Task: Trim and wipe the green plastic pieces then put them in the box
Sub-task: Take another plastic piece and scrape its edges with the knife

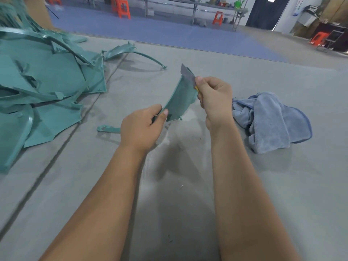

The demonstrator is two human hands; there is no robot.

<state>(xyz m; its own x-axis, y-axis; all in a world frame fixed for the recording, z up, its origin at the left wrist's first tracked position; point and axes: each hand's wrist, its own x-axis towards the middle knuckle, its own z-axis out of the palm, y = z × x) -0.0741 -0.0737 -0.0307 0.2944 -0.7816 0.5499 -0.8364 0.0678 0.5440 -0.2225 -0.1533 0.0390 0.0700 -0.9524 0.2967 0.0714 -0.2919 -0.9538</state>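
Note:
My left hand (pixel 142 127) pinches the near end of a curved green plastic piece (pixel 180 99) and holds it up over the grey mat. My right hand (pixel 214 98) grips a knife with a grey blade (pixel 187 74); its thumb lies on the blade, which rests against the piece's far upper edge. A little yellow of the handle shows under the thumb. A crumpled blue cloth (pixel 271 121) lies on the mat just right of my right hand. No box is in view.
A big heap of green plastic pieces (pixel 43 87) fills the left side. A long curved green piece (pixel 131 52) lies beyond it, and a small green offcut (pixel 108 128) lies left of my left wrist. Orange stools and metal tables stand far back.

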